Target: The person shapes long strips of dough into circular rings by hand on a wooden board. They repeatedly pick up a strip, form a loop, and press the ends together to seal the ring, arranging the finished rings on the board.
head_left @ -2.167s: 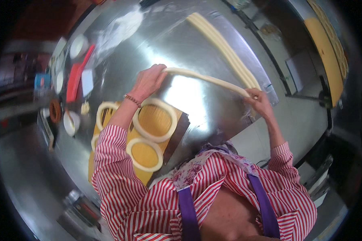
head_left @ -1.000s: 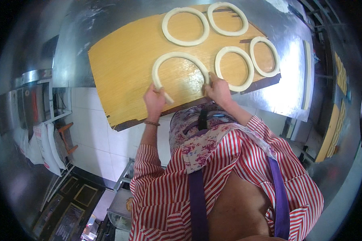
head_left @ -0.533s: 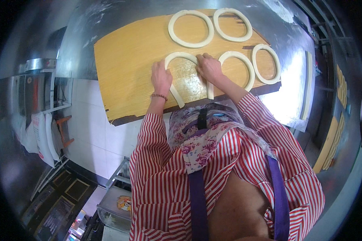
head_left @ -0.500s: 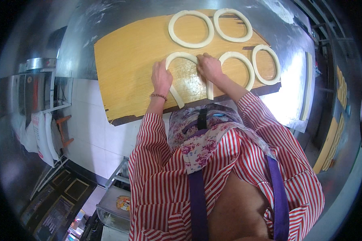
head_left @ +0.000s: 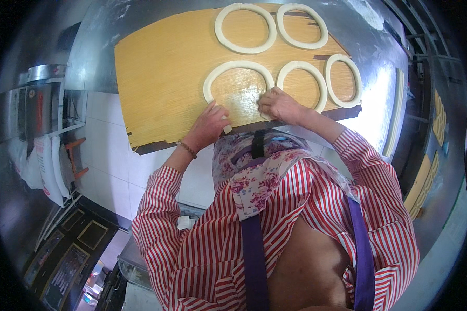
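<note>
Currently, an open loop of dough rope (head_left: 238, 64) is laid on the wooden board (head_left: 161, 78) at the frame's upper centre, its left end pinched by the left hand (head_left: 211, 123) and its right side gripped by the right hand (head_left: 280, 105). An even curve is best kept, as in the dough rings (head_left: 247, 50) nearby, with the ends eased together lightly so nothing is stretched.

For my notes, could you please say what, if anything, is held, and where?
A dough strip: left hand near one end, right hand near the other.
</note>
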The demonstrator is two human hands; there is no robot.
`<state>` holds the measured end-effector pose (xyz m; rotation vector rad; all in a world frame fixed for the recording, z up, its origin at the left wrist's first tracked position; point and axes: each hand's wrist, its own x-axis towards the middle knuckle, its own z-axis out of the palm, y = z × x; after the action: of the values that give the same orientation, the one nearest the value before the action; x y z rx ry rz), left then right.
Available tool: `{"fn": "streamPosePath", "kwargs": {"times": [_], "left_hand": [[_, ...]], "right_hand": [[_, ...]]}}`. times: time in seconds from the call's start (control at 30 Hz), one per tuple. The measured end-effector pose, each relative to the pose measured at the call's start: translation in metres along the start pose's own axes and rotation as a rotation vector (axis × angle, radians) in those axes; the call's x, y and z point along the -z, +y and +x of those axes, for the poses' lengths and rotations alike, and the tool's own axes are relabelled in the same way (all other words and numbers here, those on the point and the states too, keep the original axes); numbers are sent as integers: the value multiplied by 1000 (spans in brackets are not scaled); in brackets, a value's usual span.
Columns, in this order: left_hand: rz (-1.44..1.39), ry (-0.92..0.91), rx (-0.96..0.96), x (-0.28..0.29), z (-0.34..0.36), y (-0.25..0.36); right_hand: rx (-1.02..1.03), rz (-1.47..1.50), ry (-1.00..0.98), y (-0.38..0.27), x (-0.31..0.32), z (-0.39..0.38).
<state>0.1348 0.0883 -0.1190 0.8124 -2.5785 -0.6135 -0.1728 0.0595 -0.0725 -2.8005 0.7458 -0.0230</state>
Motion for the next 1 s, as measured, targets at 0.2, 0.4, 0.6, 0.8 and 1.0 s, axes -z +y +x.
{"fn": "streamPosePath", "kwargs": {"times": [0.2,0.4,0.6,0.8,1.0], "left_hand": [[-149,-9,112,-13,20,26],[-85,438,387,-13,32,13],[-94,432,709,-22,56,-39],[-129,554,589,-7,46,-24],[-274,103,162,7,12,12]], "right_hand": [[-35,55,-19,-10,-7,-1],[-477,158,161,24,16,33],[-711,85,164,49,-3,71],[-577,152,274,29,28,63],[-33,191,-162,-19,3,30]]}}
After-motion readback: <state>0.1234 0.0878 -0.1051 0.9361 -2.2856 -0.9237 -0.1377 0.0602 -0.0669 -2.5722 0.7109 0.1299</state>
